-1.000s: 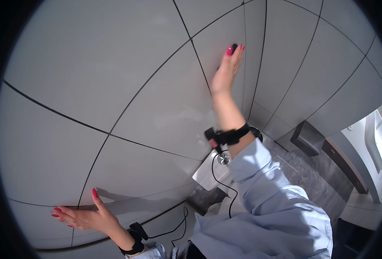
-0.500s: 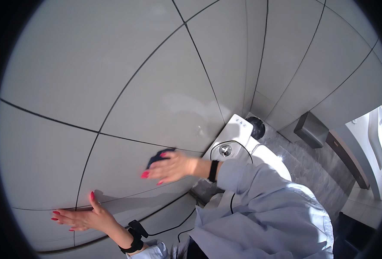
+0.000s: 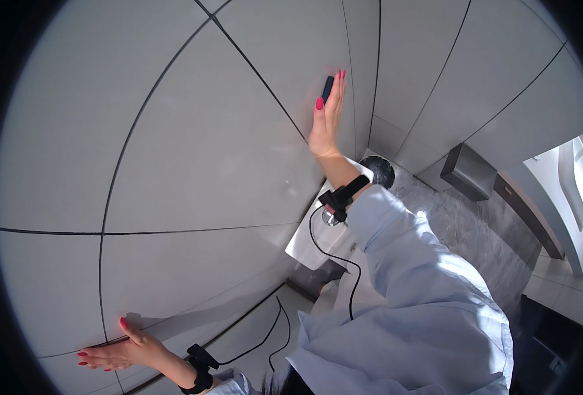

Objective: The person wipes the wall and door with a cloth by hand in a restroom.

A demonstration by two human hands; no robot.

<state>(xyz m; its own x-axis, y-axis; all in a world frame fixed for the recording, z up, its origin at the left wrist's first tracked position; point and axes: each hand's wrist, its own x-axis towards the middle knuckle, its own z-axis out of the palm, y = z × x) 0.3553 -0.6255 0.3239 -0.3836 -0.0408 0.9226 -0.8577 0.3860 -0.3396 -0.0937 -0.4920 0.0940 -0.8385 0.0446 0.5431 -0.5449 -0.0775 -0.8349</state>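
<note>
Strong sunlight is coming from the right, glaring on the sleeve; the left hand is casting a shadow, edges are bending.

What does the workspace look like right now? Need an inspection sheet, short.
Surface: grey tiled wall, large panels with dark joints; sunlit.
Job's things: small dark pad, pressed flat on the wall under the right hand's fingers.
Clutter: nothing seen on the wall.
Hands: right hand raised, open palm against the wall over the pad; left hand flat on the wall low down, holding nothing.
Cables: black cable hanging from the right wrist strap; another runs from the left wrist strap.
Surroundings: white toilet cistern below, metal wall bin, grey floor.
</note>
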